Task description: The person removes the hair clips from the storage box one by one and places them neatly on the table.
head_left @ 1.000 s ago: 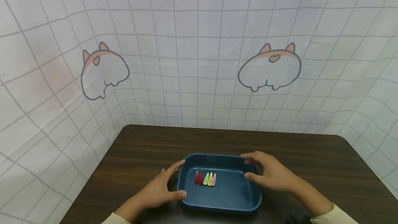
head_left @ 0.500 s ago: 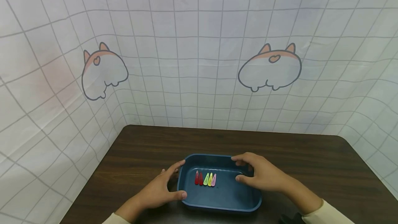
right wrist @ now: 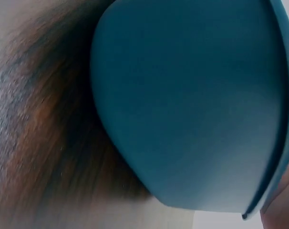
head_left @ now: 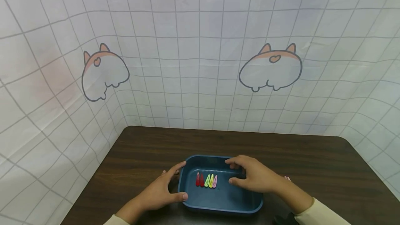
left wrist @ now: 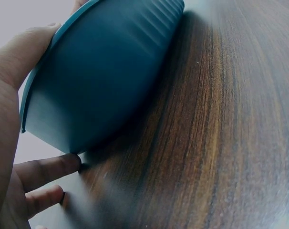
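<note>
A dark blue rectangular tray [head_left: 231, 208] sits on the table, and a row of several snap hair clips lies in its left half: red clips [head_left: 198, 180], a green clip [head_left: 207, 180], a yellow clip [head_left: 211, 181] and a pink clip [head_left: 215, 181]. At the tray's left end my left hand [head_left: 159, 190] rests with spread fingers, its thumb on the rim; in the left wrist view other fingers reach low beside the tray wall. My right hand [head_left: 254, 174] hovers over the tray's right part, thumb and forefinger apart, nothing visible between them.
The brown wood-grain table [head_left: 150, 148] extends around the tray. Small pinkish tips [head_left: 287, 178] show beside my right forearm, mostly hidden. A black object [head_left: 285, 219] is at the right sleeve. A white gridded cloth [head_left: 200, 79] stands behind the table.
My right hand has moved left over the tray, from its right rim towards the middle, uncovering the pinkish tips behind the forearm. My left hand, the tray and the clips stay in place.
</note>
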A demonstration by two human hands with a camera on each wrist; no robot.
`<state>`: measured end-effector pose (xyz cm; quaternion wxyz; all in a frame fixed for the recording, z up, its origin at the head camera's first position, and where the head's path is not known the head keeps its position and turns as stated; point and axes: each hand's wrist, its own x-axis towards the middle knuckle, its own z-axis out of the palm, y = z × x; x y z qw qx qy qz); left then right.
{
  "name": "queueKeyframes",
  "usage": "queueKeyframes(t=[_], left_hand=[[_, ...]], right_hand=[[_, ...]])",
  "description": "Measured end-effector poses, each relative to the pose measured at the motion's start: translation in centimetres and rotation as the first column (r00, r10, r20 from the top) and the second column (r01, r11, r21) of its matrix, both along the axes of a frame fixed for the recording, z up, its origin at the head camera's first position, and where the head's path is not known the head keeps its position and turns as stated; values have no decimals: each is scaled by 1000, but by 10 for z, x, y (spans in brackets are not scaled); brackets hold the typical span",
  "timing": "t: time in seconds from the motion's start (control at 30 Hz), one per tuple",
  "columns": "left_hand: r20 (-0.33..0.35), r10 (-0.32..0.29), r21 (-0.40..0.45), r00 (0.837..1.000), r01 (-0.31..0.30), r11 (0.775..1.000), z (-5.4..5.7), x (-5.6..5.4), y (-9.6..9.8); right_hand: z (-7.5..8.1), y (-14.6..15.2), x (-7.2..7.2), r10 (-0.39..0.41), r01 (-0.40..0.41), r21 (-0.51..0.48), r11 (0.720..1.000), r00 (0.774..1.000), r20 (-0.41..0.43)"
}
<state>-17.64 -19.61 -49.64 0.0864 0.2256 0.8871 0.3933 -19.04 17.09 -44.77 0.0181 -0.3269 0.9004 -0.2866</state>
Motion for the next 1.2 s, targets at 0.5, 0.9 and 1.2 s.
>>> queueKeyframes(t=[0.5, 0.9, 1.2], left_hand=[[4, 1, -8, 1000, -1, 1000, -2, -1, -1], [1, 2, -10, 1000, -2, 1000, -1, 0, -1], [4, -5, -7, 1000, 5, 1000, 0, 1, -1]], right_hand=[[-10, -24, -5, -16, 14, 96, 995, 1000, 23], [-22, -43, -8, -27, 24, 129, 991, 999, 25], [-28, -48, -10, -58, 57, 165, 985, 998, -2]])
